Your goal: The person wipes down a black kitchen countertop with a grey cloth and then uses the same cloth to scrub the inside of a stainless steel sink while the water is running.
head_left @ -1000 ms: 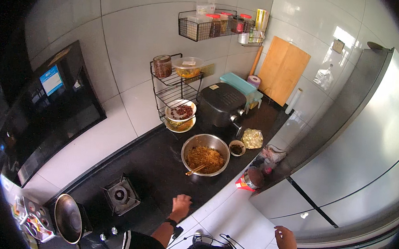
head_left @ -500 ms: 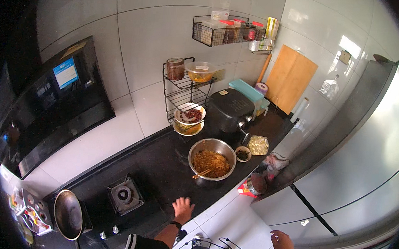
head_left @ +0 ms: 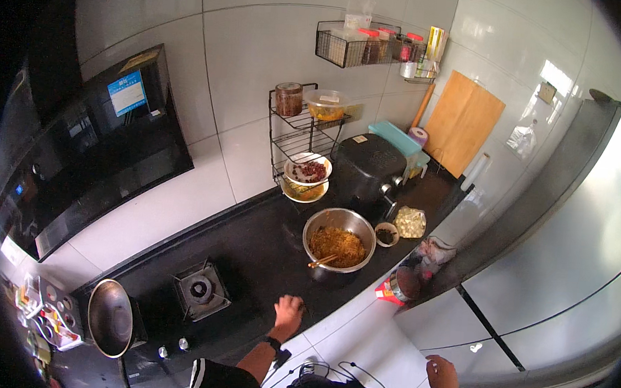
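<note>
The steel bowl (head_left: 329, 221) stands upright on the dark table (head_left: 257, 258), ahead of your left hand (head_left: 287, 315) and a little to its right, apart from it. It holds brown shredded food (head_left: 338, 247), and a pair of chopsticks (head_left: 323, 261) leans out over its near left rim.

Your left hand is over the table near its front edge; its fingers are loosely bent, with nothing visible in them, and you cannot tell how wide they stand. Your right hand (head_left: 443, 376) is off to the side above the floor, its fingers curled in; you cannot tell whether they close on anything.

Just right of the bowl, a small bowl (head_left: 395, 236) with dark contents and a bag of pale pieces (head_left: 410, 223) crowd that side. Behind it, a black appliance (head_left: 369, 163) points its handle (head_left: 389, 203) toward them. A wire rack (head_left: 296, 145) is to the left of the appliance, with a jar (head_left: 288, 100) and a clear tub (head_left: 318, 108) on top. A gas burner (head_left: 201, 291) is to your left, with a pan (head_left: 111, 318) beyond it. On the right, the refrigerator (head_left: 578, 232) bounds your space, and cables (head_left: 346, 372) trail low before you.
</note>
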`<state>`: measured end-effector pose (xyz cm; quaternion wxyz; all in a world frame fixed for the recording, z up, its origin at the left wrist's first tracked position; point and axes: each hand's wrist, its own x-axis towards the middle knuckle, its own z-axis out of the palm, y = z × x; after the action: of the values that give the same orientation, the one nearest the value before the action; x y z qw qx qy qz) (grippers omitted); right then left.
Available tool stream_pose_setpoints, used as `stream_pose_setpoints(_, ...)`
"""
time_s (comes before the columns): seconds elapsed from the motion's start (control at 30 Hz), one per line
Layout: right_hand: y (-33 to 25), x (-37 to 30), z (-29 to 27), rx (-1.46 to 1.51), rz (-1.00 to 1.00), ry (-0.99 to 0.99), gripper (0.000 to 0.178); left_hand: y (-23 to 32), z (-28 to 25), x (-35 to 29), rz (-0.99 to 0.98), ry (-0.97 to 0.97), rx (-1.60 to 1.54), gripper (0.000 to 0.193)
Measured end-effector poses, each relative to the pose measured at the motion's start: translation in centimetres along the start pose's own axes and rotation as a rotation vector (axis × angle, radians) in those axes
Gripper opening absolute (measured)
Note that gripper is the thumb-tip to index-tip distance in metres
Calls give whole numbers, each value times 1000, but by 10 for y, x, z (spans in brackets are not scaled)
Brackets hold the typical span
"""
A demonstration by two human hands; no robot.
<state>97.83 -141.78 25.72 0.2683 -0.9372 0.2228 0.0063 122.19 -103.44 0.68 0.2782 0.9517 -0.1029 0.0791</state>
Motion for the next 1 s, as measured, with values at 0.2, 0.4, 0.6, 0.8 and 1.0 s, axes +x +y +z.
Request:
stream_pose_setpoints(0.2, -7, -9, 1, -26, 12, -32, 21, -61, -11, 20, -266, 62, 167, 36)
stream_pose_setpoints(0.4, 26, -9, 20, -117, -42, -120, 20, -23, 8, -16, -24, 66, 263, 29)
stream_pose_setpoints(0.6, -8, 13, 33, -61, -125, -222, 22, 33, 31, -43, 187, -81, 168, 20)
stream_pose_setpoints(0.8, -46, 42, 28, -97, -212, -279, 23, 15, 29, -41, 161, -54, 168, 28)
stream_pose_setpoints(1.0, -28, 65, 26, -70, -291, -300, 23, -23, 0, -12, -156, 8, 297, 54)
